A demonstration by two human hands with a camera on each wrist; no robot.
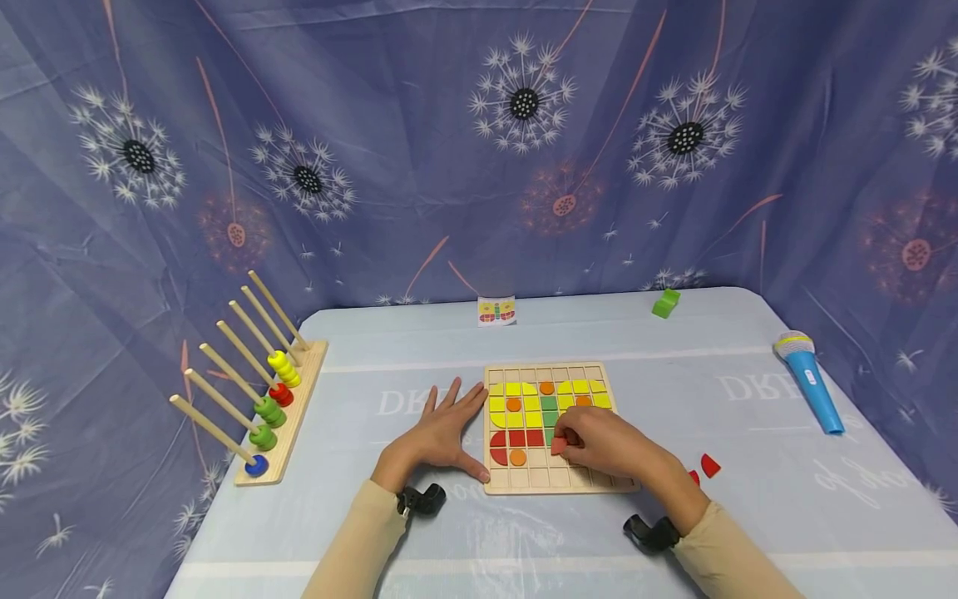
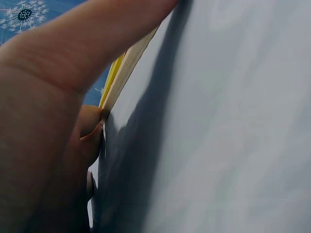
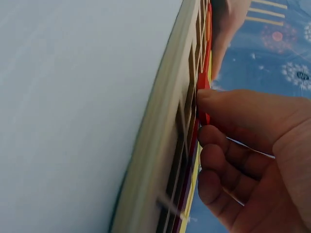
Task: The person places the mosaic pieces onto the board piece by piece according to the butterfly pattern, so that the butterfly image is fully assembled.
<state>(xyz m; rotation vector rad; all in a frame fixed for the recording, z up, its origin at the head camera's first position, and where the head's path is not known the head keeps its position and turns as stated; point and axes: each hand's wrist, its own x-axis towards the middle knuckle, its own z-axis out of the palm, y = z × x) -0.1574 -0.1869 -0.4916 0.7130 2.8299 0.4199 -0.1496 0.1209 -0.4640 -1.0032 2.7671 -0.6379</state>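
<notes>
A wooden grid board (image 1: 550, 491) lies on the table, partly filled with yellow, red, green and orange pieces. My left hand (image 1: 440, 437) is spread flat at its left side, with fingertips along the edge and the thumb by the near left corner. Over the lower middle cells, my right hand (image 1: 604, 439) pinches a red tile (image 1: 558, 447) between thumb and fingers, the other fingers curled. In the right wrist view the red tile (image 3: 202, 80) shows at the thumb tip, close over the grid. The right hand hides part of the board's right side.
Two loose red pieces (image 1: 710, 465) lie beside my right forearm. A bead-and-peg stand (image 1: 299, 395) is at the left, a blue toy microphone (image 1: 814, 387) at the right. A butterfly pattern card (image 1: 497, 311) and a green block (image 1: 665, 304) sit at the back edge.
</notes>
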